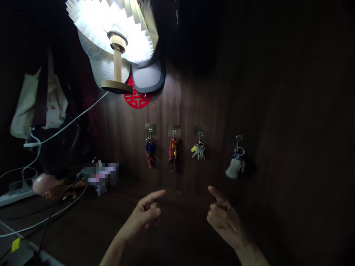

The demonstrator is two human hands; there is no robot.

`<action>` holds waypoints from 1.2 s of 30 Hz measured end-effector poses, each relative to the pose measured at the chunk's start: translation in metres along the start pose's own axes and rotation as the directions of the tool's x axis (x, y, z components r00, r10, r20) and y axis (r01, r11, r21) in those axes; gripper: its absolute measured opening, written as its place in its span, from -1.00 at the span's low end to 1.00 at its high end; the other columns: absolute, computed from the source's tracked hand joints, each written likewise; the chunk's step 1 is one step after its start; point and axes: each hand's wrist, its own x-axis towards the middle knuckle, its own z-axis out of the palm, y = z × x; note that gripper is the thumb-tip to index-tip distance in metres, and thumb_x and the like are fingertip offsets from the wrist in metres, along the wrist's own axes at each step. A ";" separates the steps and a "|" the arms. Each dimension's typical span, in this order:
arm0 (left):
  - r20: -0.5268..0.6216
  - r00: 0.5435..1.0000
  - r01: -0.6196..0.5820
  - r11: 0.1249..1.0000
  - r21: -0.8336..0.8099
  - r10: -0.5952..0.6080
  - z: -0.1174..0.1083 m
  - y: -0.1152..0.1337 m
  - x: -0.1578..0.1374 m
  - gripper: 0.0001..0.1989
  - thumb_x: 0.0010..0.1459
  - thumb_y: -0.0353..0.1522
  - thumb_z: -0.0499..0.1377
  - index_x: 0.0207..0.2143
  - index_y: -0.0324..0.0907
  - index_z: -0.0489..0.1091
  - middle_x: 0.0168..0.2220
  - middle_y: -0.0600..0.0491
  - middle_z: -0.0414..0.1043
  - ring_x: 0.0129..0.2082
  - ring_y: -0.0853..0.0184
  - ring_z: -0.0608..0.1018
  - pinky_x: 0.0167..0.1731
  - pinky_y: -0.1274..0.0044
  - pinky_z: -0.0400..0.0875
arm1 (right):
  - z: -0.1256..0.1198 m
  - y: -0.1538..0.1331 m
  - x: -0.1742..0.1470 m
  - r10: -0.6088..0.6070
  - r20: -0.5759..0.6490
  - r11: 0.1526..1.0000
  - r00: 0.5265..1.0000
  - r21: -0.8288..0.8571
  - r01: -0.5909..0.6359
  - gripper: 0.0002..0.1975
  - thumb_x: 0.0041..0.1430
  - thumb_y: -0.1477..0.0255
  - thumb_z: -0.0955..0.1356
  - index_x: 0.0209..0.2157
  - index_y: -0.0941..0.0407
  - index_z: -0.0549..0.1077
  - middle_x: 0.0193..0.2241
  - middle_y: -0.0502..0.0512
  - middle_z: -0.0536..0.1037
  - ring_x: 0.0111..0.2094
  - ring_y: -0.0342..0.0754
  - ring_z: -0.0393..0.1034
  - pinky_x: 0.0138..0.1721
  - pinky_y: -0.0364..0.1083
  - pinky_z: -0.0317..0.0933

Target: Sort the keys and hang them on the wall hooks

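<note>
I'm pointing my left grip and right grip, forefingers apart from curled fingers; on the wooden panel, a blue-red bunch, a red-corded bunch, silver yellow-tagged keys and a pale-fobbed bunch are hanging from hooks.

So there's a dark wood panel with four bunches hanging in a row: one with blue bits, a red-yellow-green cord bundle, silver keys plus a yellow tag, and a ring with a chunky pale fob. Left hand and right hand sit below, well apart, index fingers out, the rest curled. Upper left, a lit pleated lamp glares in front of a grey cap and a red cutout. Pale tote bag far left.
</note>
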 end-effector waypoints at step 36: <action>-0.363 0.876 -0.187 0.919 0.348 0.316 -0.060 0.035 0.050 -0.55 -0.14 -0.12 0.27 -0.68 -0.17 0.07 -0.68 0.28 0.02 -0.66 0.54 0.15 -0.56 0.65 0.15 | -0.001 0.096 0.028 0.001 -0.108 0.503 0.994 -0.859 -0.094 -0.65 0.07 0.20 0.30 -0.65 0.13 0.32 -0.50 0.03 0.42 -0.39 -0.08 0.31 -0.29 -0.11 0.16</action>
